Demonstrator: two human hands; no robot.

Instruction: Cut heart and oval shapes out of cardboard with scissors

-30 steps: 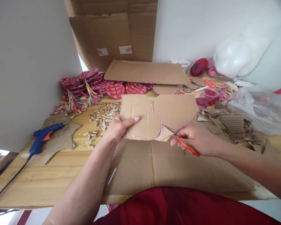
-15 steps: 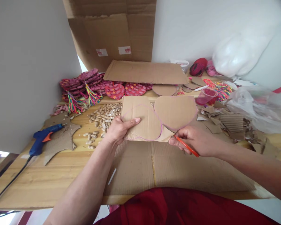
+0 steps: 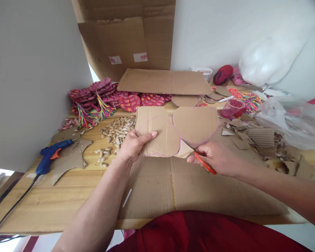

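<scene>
I have a glue gun (image 3: pixel 50 155) at the left, a pink cup (image 3: pixel 231 109) at the right, and a yarn ball (image 3: pixel 223 75) farther back.

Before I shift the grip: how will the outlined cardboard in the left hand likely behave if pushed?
The cardboard is probably fairly stiff, since it spans flat from the left hand towards the scissors. It is likely light for its size, being a thin sheet. It might fold first at the narrower neck between its two rounded sections.
</scene>
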